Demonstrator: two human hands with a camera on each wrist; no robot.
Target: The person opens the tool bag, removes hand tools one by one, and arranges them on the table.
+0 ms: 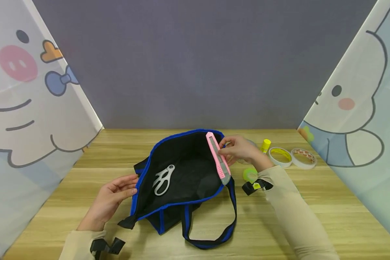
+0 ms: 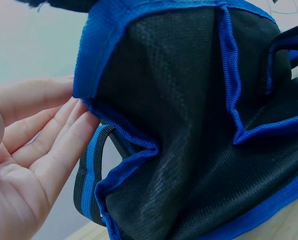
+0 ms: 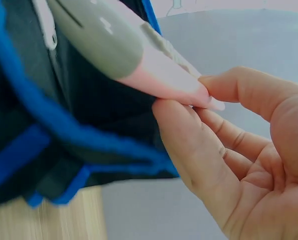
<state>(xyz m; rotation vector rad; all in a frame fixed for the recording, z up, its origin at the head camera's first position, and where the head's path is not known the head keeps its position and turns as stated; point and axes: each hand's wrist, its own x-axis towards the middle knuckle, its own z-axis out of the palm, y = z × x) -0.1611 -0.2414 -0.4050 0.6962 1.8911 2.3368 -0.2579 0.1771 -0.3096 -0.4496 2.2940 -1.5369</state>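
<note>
A black bag (image 1: pixel 188 187) with blue trim lies with its wide mouth facing up. My left hand (image 1: pixel 112 196) pinches the bag's left rim (image 2: pixel 96 55), thumb against one side and fingers behind. Inside the bag lies a pair of scissors (image 1: pixel 163 180) with light grey handles; its blades are hard to make out. Over the right part of the mouth, my right hand (image 1: pixel 238 150) holds a pink and grey utility knife (image 1: pixel 218 159) between thumb and fingertips. Up close in the right wrist view, the utility knife (image 3: pixel 153 75) slants across the bag's opening.
Right of the bag are a yellow-capped glue stick (image 1: pixel 265 145), two tape rolls, one yellow-cored (image 1: pixel 280 156) and one patterned (image 1: pixel 303 159), and a small green tape roll (image 1: pixel 250 174). A bag strap (image 1: pixel 232 227) loops toward the front. A grey panel stands behind the table.
</note>
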